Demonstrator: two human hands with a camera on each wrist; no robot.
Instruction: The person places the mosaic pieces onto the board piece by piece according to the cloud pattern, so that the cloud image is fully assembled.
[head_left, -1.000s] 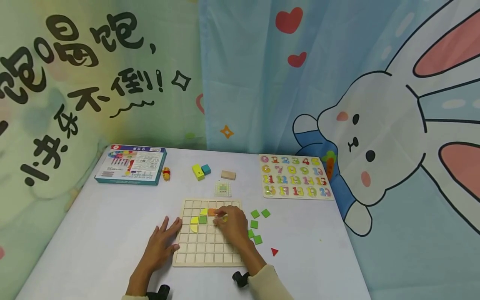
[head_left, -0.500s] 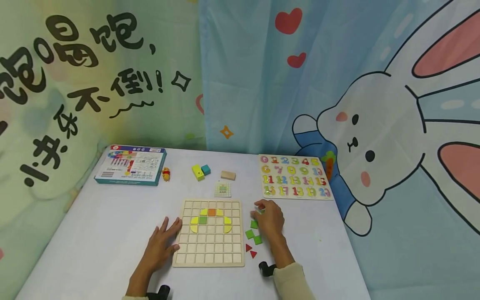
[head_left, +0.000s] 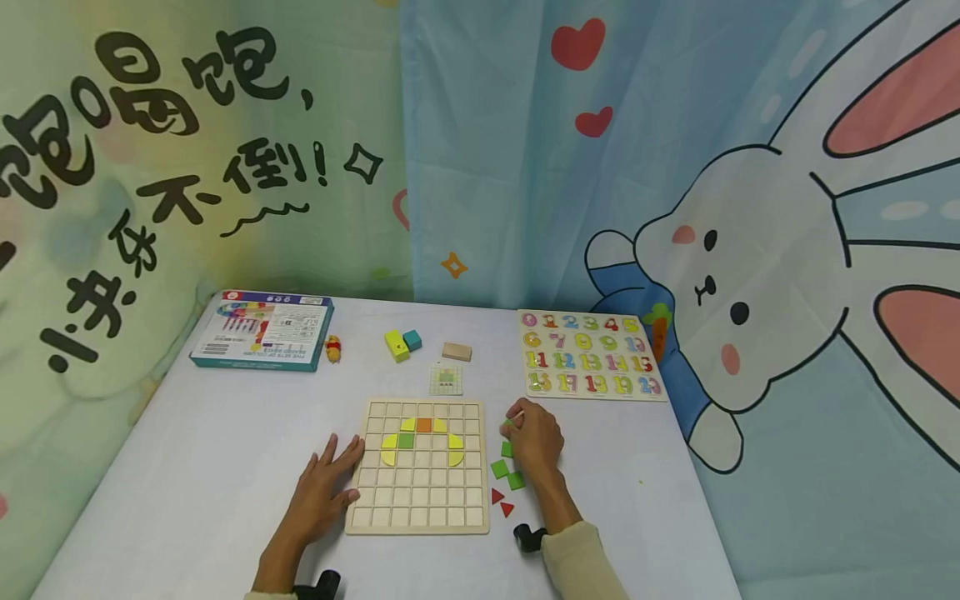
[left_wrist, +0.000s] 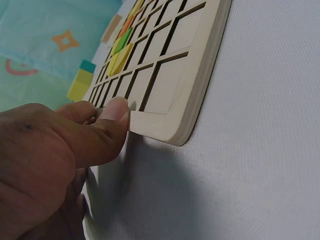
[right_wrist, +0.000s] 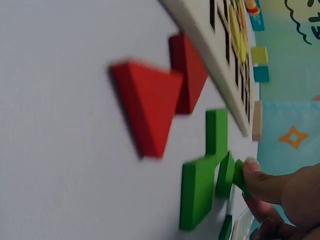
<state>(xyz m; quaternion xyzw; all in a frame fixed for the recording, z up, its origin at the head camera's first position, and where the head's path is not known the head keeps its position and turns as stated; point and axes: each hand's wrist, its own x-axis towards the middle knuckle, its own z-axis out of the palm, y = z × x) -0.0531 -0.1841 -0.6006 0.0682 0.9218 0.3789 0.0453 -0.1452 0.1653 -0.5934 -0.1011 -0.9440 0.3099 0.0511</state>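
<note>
A wooden grid board lies on the white table, with several yellow pieces, an orange square and a green square in its cells. My left hand rests against the board's left edge, fingers spread and thumb touching the rim; the left wrist view shows that thumb on the edge. Right of the board, my right hand pinches a green square tile between thumb and fingers. Several loose green tiles and two red triangles lie close by.
Behind the board are a small pattern card, a wooden block, yellow and teal blocks, and a small figurine. A boxed set stands back left; a number puzzle board lies back right.
My right hand has left the board's upper right, where yellow pieces now show, and moved right to the green tiles, then slightly left with one pinched. The left hand has stayed put.
</note>
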